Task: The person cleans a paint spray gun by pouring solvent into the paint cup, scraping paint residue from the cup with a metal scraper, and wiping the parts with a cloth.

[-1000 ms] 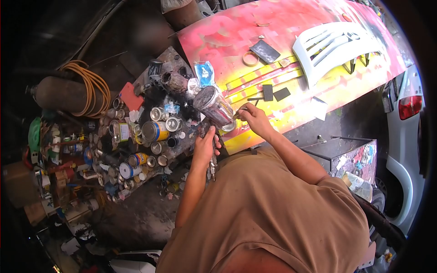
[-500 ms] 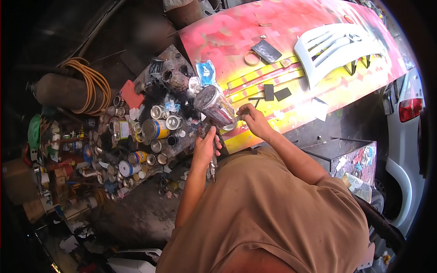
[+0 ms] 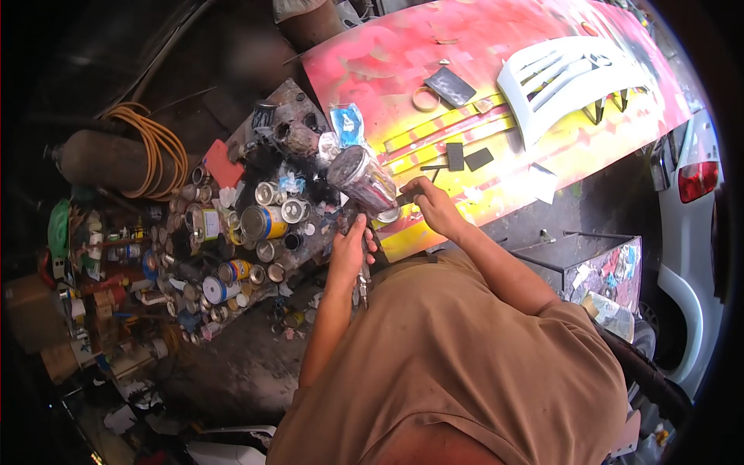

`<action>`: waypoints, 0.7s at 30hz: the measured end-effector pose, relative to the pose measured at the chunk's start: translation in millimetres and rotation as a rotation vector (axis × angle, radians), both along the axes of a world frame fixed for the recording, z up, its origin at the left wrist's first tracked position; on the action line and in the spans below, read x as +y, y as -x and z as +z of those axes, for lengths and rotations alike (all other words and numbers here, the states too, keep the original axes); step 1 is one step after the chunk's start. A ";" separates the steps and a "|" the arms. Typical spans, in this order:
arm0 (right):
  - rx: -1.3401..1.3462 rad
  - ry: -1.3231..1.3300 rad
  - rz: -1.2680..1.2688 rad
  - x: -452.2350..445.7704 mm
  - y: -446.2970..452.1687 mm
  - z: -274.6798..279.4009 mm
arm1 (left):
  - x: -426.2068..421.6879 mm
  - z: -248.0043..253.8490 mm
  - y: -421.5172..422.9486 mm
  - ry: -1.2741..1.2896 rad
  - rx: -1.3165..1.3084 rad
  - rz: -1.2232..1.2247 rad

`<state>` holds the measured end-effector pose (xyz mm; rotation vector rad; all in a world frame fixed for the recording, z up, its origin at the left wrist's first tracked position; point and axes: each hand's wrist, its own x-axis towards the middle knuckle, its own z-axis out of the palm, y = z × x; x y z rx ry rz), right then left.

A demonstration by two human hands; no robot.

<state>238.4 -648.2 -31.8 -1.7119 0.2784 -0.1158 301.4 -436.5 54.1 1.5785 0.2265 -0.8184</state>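
My left hand [image 3: 353, 244] is wrapped round the handle of a spray gun [image 3: 363, 267], whose lower metal end hangs below the fingers. Just above it a large paint-stained can [image 3: 363, 180] is tilted, seemingly on top of the gun. My right hand [image 3: 422, 195] is at the can's right side with its fingers bent together; whatever they pinch is too small to make out. A round light rim [image 3: 390, 215] shows between the can's lower end and my right fingers.
A bench on the left bears several paint cans [image 3: 263, 223] and rags. Behind my hands lies a red and yellow panel [image 3: 372, 70] with a white grille [image 3: 535, 85], a tape roll [image 3: 425, 98] and dark pads [image 3: 455, 157]. A metal-framed bin [image 3: 601, 271] stands right.
My right hand has shifted slightly beside the can, its fingers moving a little. My left hand keeps its grip in nearly the same place.
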 end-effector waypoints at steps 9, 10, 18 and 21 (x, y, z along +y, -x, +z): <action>0.007 -0.036 -0.022 -2.3 -2.6 -1.1 | -0.8 5.4 0.1 0.015 0.019 -0.008; 0.007 -0.033 -0.022 -2.8 -2.5 -0.2 | -1.2 5.0 0.3 0.022 0.021 -0.008; -0.004 -0.075 -0.039 -6.2 -4.3 -4.2 | 2.4 -7.1 -4.8 -0.017 0.021 0.012; 0.000 -0.082 -0.039 -6.7 -4.8 -3.8 | 2.6 -7.3 -5.7 -0.016 0.018 0.015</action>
